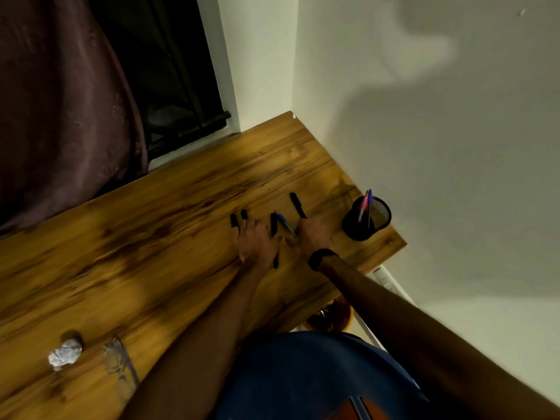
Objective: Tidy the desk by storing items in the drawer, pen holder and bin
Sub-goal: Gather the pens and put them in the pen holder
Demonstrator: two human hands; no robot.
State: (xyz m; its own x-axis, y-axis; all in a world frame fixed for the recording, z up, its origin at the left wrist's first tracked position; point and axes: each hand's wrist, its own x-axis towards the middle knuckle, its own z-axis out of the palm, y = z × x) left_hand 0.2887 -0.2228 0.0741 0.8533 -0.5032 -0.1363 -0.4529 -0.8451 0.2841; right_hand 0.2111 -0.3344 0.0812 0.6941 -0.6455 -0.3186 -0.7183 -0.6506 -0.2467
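Observation:
Several pens lie on the wooden desk (157,225) near its right end. My left hand (256,242) rests flat, fingers apart, over two short black markers (234,220) whose tips stick out past my fingertips. A third black marker (274,223) and a blue pen (284,223) lie between my hands. My right hand (312,234), with a black band on its wrist, covers the near end of a long black marker (297,204); its grip is hidden. A black mesh pen holder (368,219) with a few pens inside stands just right of that hand.
A crumpled paper ball (65,354) and a clear wrapper (119,362) lie at the desk's near left. The wall (454,147) meets the desk's far edge. A brown curtain (60,116) hangs at the left. An orange container (331,316) sits below the desk's right edge.

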